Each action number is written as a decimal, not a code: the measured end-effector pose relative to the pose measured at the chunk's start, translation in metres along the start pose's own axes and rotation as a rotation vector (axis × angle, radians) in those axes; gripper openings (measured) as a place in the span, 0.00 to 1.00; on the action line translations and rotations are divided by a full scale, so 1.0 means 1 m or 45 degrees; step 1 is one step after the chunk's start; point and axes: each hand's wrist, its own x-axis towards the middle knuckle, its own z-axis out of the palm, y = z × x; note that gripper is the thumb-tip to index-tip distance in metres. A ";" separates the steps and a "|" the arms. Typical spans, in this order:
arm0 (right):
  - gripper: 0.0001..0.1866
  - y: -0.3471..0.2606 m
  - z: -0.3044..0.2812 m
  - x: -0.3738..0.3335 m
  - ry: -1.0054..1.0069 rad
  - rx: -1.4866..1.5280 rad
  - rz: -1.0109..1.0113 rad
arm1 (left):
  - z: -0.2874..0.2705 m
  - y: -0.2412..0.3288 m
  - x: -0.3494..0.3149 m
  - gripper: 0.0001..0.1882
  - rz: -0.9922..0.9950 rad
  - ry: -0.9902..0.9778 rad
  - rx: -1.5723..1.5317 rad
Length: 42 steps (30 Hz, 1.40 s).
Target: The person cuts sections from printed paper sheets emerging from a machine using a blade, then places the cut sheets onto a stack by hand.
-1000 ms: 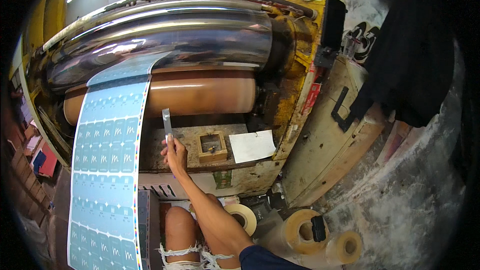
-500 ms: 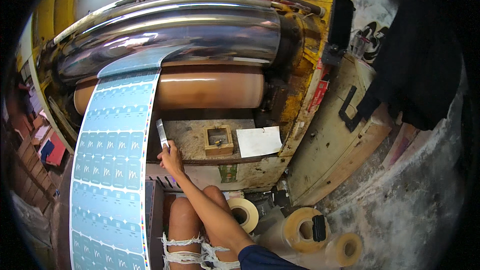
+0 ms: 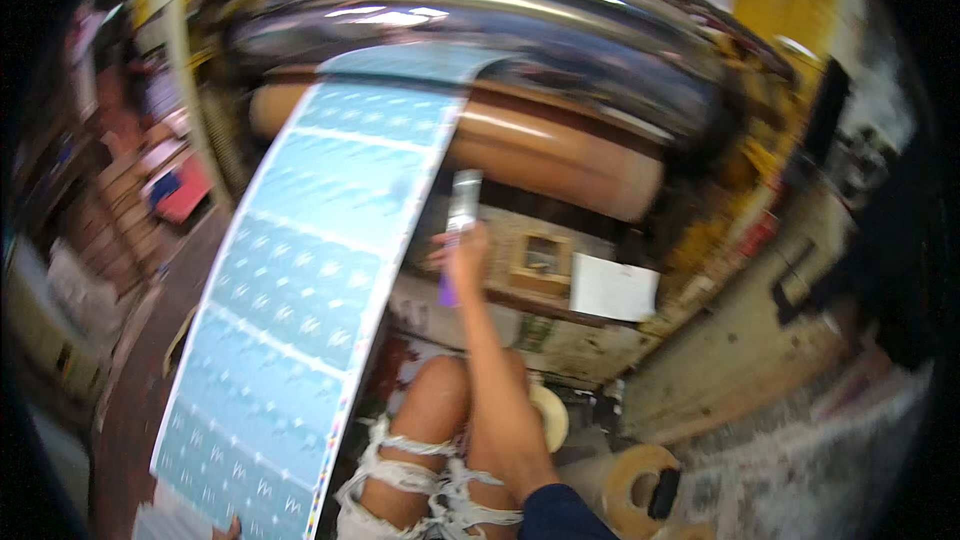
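My right hand (image 3: 464, 255) is closed around a cutter knife (image 3: 464, 198) with a flat silver upper part and a purple lower end. It is held upright just right of a long printed sheet (image 3: 320, 240) in blue and teal. The sheet comes from between the chrome roller (image 3: 560, 35) and the brown roller (image 3: 560, 150) and slopes down toward me. At the sheet's lower edge, a thumb of my left hand (image 3: 229, 529) lies on the print; the rest of that hand is hidden. The picture is smeared by motion.
Below the rollers, a ledge carries a small wooden frame (image 3: 541, 262) and a white paper (image 3: 613, 288). Rolls of clear film (image 3: 636, 488) stand on the floor to the right, beside a cabinet (image 3: 730, 380). A brown table (image 3: 140, 360) lies left of the sheet.
The view has swung left, so everything sits farther right. My left thumb and the sheet's lower end have come into view. The cutter knife stays in my right hand, now more upright.
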 end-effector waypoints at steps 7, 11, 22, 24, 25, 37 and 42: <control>0.16 0.036 -0.015 -0.116 -0.176 -0.326 -0.138 | -0.125 -0.104 -0.017 0.31 0.095 -0.052 -0.246; 0.15 0.037 -0.014 -0.099 -0.310 -0.377 -0.094 | -0.145 -0.112 -0.017 0.24 0.089 -0.062 -0.152; 0.24 0.026 0.034 -0.106 -0.103 -1.375 -1.074 | -0.184 -0.099 -0.054 0.10 -0.268 0.239 0.108; 0.28 0.028 0.033 -0.086 -0.205 -1.469 -1.080 | -0.169 -0.086 -0.047 0.09 -0.272 0.234 0.110; 0.26 0.031 0.030 -0.073 -0.444 -1.482 -1.089 | -0.162 -0.081 -0.042 0.09 -0.274 0.226 0.112; 0.17 0.019 0.069 -0.073 -0.828 -1.481 -0.900 | -0.150 -0.080 -0.027 0.11 -0.228 0.315 0.049; 0.23 0.024 0.076 -0.090 -0.837 -1.402 -0.866 | -0.190 -0.116 -0.031 0.14 -0.185 0.417 -0.043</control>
